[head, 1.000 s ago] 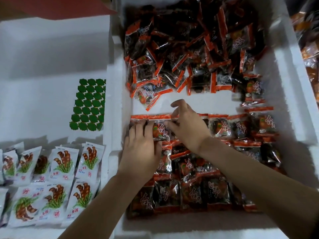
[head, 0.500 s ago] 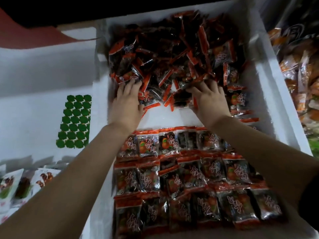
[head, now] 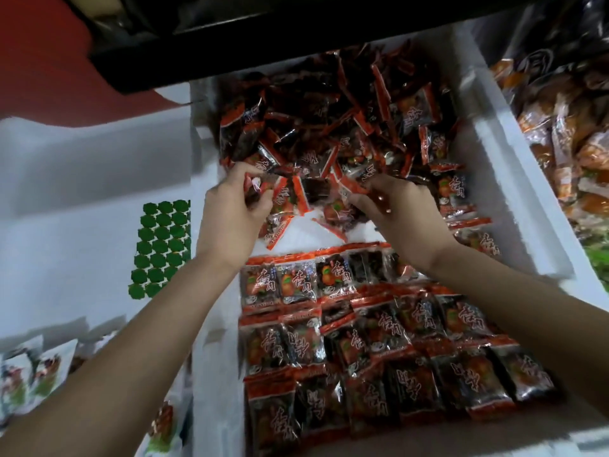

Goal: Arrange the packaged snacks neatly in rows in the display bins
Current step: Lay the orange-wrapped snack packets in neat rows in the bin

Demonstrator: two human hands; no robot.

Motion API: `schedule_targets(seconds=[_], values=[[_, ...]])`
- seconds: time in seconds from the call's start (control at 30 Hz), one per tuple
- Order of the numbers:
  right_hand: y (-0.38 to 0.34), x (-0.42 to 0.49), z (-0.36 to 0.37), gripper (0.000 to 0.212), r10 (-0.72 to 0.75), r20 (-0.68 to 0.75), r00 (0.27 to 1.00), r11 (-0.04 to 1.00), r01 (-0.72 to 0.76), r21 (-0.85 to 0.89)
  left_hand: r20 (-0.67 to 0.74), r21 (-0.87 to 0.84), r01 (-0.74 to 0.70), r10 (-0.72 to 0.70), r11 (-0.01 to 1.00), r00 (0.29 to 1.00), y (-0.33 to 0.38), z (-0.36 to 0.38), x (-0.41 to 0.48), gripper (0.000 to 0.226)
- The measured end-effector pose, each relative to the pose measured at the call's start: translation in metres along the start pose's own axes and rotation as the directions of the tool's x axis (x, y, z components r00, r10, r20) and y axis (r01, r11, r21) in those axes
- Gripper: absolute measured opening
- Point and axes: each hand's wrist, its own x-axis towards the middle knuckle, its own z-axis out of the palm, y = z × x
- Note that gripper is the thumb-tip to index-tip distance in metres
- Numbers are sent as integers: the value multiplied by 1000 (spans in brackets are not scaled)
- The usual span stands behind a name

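Within the white bin [head: 507, 179], dark red-edged packets [head: 329, 278] are laid in rows at the near end and heaped at the far end; heap-edge packets are gripped by the left hand [head: 230, 212] and right hand [head: 405, 212].

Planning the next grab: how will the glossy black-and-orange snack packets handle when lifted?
Probably light: the left hand lifts glossy black-and-orange snack packets with a pinch. Likely slippery, given shiny film. The loose heap may slide.
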Motion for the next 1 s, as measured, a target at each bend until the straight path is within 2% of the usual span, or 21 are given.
schedule_targets(seconds=[0.1,0.23,0.3,0.4,0.5,0.57,0.6,0.77,0.83,0.93,1.0], values=[[-9,-16,4,25,74,5,997,997,-74,29,73,-194,78,-65,978,995,9,-10,-32,20],[-9,-30,23,21,174,101,980,984,-168,-66,188,-329,272,-219,904,957,6,-13,-68,23],[-10,-37,34,39,267,175,948,962,-273,12,247,-432,398,-319,809,915,6,-15,-79,27],[-15,-47,49,77,352,247,903,907,-394,147,236,-400,429,-361,810,902,1,-20,-92,36],[-19,-57,62,98,326,235,916,945,-326,-40,247,-429,427,-352,796,903,-4,-27,-103,38],[-22,-63,66,92,284,225,932,955,-253,-158,267,-454,433,-345,779,900,-8,-29,-106,32],[-23,-66,68,87,272,217,938,957,-239,-164,276,-467,442,-349,766,896,-10,-29,-106,31],[-23,-63,67,76,256,115,960,964,-262,42,369,-604,519,-365,605,855,-5,-19,-101,31],[-22,-56,66,70,248,68,966,963,-254,93,391,-612,544,-378,574,839,-1,-13,-96,32],[-19,-51,69,65,251,74,965,954,-260,152,419,-635,565,-379,527,825,4,-5,-89,28],[-15,-53,68,56,232,75,970,961,-241,139,426,-629,558,-360,541,830,5,1,-85,26]])
